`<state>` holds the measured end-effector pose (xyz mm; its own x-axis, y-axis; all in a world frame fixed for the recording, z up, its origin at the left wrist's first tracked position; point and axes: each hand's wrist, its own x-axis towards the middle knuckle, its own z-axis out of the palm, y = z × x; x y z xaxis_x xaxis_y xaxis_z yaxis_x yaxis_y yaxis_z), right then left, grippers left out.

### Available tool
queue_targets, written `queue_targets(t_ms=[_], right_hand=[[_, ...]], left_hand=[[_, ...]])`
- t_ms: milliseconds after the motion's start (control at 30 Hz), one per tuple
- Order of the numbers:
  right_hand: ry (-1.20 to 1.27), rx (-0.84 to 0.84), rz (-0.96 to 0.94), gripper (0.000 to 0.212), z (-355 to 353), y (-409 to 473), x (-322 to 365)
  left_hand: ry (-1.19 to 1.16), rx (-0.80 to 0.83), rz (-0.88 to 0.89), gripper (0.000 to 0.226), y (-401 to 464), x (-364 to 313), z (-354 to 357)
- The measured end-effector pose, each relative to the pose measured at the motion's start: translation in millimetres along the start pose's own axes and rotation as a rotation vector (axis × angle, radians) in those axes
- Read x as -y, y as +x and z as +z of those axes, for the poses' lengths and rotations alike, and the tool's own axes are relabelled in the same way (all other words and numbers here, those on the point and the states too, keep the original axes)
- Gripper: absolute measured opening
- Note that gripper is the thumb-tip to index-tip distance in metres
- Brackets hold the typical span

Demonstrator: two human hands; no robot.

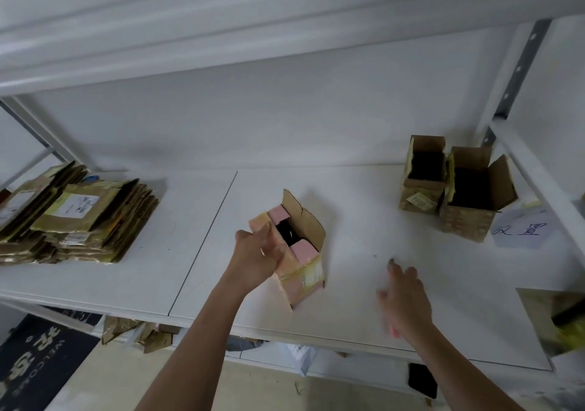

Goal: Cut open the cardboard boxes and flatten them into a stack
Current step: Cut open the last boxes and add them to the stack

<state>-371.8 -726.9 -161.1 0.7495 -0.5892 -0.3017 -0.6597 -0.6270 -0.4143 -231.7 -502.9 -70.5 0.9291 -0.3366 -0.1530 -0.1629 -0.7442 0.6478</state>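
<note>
Nearest the camera, two bare forearms reach forward over the white shelf board. On the person's own left, the left hand grips the near side of a small brown cardboard box with pink inner flaps, fingers wrapped over its taped wall; the box stands tilted, its top open, in the middle of the board. The right hand hovers low over the bare board to the right of that box, apart from it, fingers spread loosely. It is motion-blurred, and something pinkish shows at its heel; whether that is a held cutter I cannot tell.

Far left lies the stack of flattened brown cardboard boxes, already tall. At the back right two open brown cardboard boxes stand touching each other, beside a white paper note with handwriting.

The step in hand looks like flattening the middle box. To do it well, the gripping hand should steady the box and turn its taped bottom seam toward the free hand, so any cut runs along the tape line and away from the holding fingers. Once the bottom flaps are released, pressing opposite corners together should collapse the walls flat without tearing. The pink flaps need folding in line with the walls first, or the piece will sit lumpy on the stack.
</note>
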Motion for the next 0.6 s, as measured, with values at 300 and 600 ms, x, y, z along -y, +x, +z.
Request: queue_targets(t_ms=[300,600], right_hand=[[0.615,-0.065,-0.132,0.021,-10.0,9.9,0.0],[1.535,0.123,-0.02,0.036,-22.4,-2.4,23.1]], left_hand=[[0.134,0.092,0.304,0.049,-5.1,7.4,0.9],[0.077,0.432,0.22,0.068,0.3,2.5,-31.2]])
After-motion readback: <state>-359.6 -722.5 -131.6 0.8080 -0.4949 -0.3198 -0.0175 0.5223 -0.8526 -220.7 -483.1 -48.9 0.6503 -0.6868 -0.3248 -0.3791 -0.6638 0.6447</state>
